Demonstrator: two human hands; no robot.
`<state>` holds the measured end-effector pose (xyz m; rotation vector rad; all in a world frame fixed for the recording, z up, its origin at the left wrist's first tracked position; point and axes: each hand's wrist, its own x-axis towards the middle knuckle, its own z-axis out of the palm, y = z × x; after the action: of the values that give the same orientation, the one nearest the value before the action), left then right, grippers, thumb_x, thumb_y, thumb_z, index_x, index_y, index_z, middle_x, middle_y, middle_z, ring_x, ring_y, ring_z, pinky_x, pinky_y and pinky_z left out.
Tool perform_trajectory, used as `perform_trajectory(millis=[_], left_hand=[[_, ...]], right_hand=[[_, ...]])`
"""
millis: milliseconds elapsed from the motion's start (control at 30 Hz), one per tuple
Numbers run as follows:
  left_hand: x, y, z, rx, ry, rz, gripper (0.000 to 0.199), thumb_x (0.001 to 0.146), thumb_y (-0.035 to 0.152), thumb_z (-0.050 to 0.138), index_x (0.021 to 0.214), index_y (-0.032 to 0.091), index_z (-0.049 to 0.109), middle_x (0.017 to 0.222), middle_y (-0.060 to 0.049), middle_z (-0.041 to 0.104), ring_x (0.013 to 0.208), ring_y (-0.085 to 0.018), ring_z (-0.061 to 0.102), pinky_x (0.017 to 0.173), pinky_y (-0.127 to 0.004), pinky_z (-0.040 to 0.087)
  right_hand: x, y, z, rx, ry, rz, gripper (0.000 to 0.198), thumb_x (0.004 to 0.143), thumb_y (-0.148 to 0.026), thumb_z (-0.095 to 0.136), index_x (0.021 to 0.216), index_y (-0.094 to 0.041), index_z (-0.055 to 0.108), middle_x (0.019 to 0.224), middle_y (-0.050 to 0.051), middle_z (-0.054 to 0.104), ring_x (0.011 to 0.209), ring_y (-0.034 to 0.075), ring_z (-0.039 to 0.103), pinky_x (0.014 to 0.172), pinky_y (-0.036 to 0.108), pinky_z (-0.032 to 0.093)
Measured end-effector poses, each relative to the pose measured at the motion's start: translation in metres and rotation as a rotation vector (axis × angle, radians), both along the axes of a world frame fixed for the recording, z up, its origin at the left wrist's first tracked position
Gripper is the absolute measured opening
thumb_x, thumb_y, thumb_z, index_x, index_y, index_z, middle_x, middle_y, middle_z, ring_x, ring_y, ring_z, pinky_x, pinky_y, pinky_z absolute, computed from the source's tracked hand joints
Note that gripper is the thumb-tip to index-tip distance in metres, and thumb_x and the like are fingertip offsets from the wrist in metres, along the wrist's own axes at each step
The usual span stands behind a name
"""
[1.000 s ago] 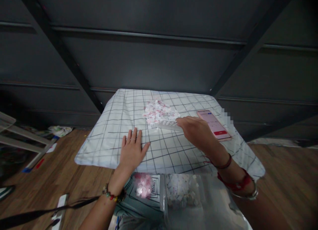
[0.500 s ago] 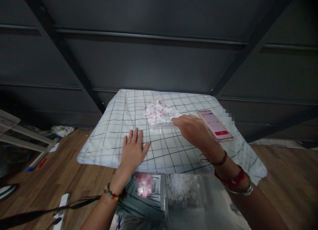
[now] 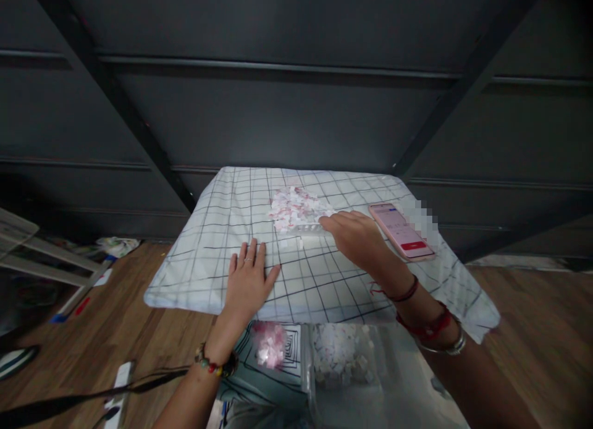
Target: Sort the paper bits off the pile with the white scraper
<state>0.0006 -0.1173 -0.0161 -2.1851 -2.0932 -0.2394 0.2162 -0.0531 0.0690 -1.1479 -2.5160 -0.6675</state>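
Observation:
My left hand (image 3: 247, 277) lies flat, fingers spread, on the white checked cloth (image 3: 194, 262). My right hand (image 3: 354, 237) is closed round the end of a pale ridged strip (image 3: 306, 229), whose exact kind I cannot make out. The strip lies along the near edge of a heap of small white and pink paper scraps (image 3: 296, 206). A few pale scraps show on the near side of the strip. Right of my right hand rests a phone (image 3: 402, 231) in a pink case, its screen lit.
Below the table edge sits a clear plastic container (image 3: 375, 389) with white scraps in it. To its left is a clump of shiny pink pieces (image 3: 270, 345). A dark panelled wall (image 3: 287, 120) stands behind the table. A power strip (image 3: 119, 389) lies on the wooden floor.
My right hand and the ridged strip have shifted very slightly away from me, toward the heap. My left hand has stayed in place.

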Motion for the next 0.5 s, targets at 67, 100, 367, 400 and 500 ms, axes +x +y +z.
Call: perform_trajectory(millis=[67,100,367,400,500], left_hand=[[0.0,0.0,-0.0003,0.004,0.004,-0.002,0.058,0.091,0.047,0.04,0.134,0.007,0.041,0.142,-0.017,0.034,0.132,-0.033,0.029,0.104,-0.05,0.027],[-0.0001,0.0,-0.0005,0.008,0.004,-0.005,0.058,0.091,0.047,0.04,0.134,0.007,0.041,0.142,-0.017,0.034,0.131,-0.033,0.029,0.104,-0.05,0.027],[-0.0012,0.0,-0.0016,0.026,0.013,-0.009,0.058,0.091,0.047,0.037,0.133,0.008,0.042,0.141,-0.017,0.036,0.131,-0.033,0.031,0.103,-0.05,0.029],[-0.0011,0.0,-0.0015,0.027,0.011,-0.008,0.058,0.091,0.047,0.037,0.133,0.008,0.042,0.141,-0.016,0.036,0.131,-0.033,0.031,0.103,-0.05,0.029],[-0.0008,-0.0001,-0.0013,0.027,-0.002,-0.008,0.057,0.091,0.046,0.038,0.133,0.008,0.042,0.141,-0.017,0.036,0.131,-0.033,0.031,0.103,-0.05,0.029]], right_hand=[[0.0002,-0.001,0.001,-0.007,0.01,0.0,0.026,0.085,-0.006,0.037,0.082,-0.017,0.06,0.069,0.002,0.062,0.066,0.014,0.051,0.065,0.027,0.031],[0.0002,-0.0019,0.0014,-0.018,0.016,0.006,0.025,0.085,-0.007,0.037,0.083,-0.017,0.06,0.069,0.001,0.062,0.066,0.013,0.051,0.065,0.027,0.031],[-0.0012,-0.0028,0.004,-0.04,-0.007,0.015,0.028,0.085,-0.005,0.036,0.082,-0.018,0.06,0.069,0.002,0.062,0.066,0.014,0.051,0.065,0.027,0.031],[-0.0008,-0.0028,0.0052,-0.036,-0.007,0.004,0.028,0.084,-0.005,0.035,0.083,-0.017,0.061,0.07,0.002,0.062,0.066,0.014,0.051,0.065,0.028,0.031],[0.0006,-0.0053,0.0088,-0.054,-0.004,0.012,0.027,0.084,-0.004,0.036,0.085,-0.017,0.061,0.071,0.002,0.063,0.067,0.014,0.051,0.064,0.027,0.031]])
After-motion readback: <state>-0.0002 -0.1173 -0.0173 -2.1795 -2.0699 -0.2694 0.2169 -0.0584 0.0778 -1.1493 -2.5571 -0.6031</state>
